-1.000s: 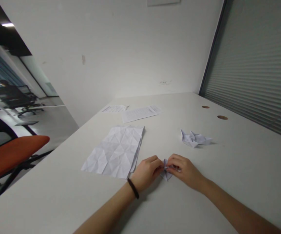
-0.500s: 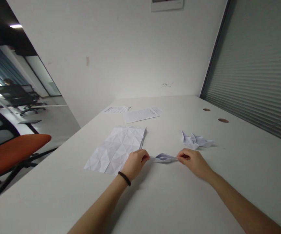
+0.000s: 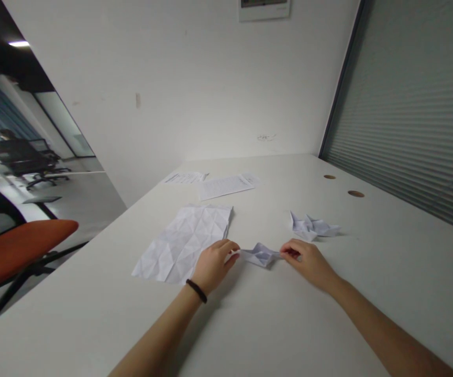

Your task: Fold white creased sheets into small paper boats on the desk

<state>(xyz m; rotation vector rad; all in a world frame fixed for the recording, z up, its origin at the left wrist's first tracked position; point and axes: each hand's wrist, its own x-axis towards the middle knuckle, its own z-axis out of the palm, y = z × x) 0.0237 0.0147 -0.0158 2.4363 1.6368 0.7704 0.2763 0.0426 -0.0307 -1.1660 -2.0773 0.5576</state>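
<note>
The left hand (image 3: 212,263) pinches the left tip of a small folded paper boat (image 3: 260,255), fingers curled shut on it; a black band sits on its wrist. The right hand (image 3: 308,263) pinches the boat's right tip in the same way, so the boat lies stretched between the two hands on the white table (image 3: 289,324). Just beyond the left hand lies a creased sheet (image 3: 187,241). Beyond the right hand sits another folded paper shape (image 3: 312,226). Farther off lie printed pages (image 3: 226,184).
</note>
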